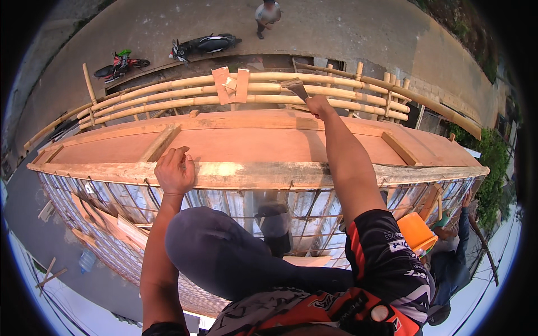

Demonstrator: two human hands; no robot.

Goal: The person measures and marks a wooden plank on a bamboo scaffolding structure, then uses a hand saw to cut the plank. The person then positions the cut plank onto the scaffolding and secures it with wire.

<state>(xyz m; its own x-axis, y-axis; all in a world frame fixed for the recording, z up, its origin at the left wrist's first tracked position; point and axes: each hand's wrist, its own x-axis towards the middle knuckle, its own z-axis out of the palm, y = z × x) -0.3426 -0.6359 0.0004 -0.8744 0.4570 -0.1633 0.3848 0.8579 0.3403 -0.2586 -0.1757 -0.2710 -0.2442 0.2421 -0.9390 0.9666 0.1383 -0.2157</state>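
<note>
My right hand [319, 106] reaches out over the far side of the wooden form and grips a short dark hand tool [296, 88]. The tool widens away from my fist, and its exact kind is unclear. My left hand [175, 171] is at the near wooden beam [252, 173], by a short cross batten [161, 143]. Its fingers are curled in, and whatever may be between them is hidden. Between the near beam and the far rail lies a long reddish plywood panel [246, 144]. My bent knee [210, 238] is just behind the near beam.
Bamboo poles [179, 92] run along the far side, with plywood pieces [230, 85] on them. Below me is a rebar grid [314, 215]. At right, a co-worker [448, 269] is beside an orange container [417, 232]. Motorbikes [210, 45] and a person [267, 17] are on the road.
</note>
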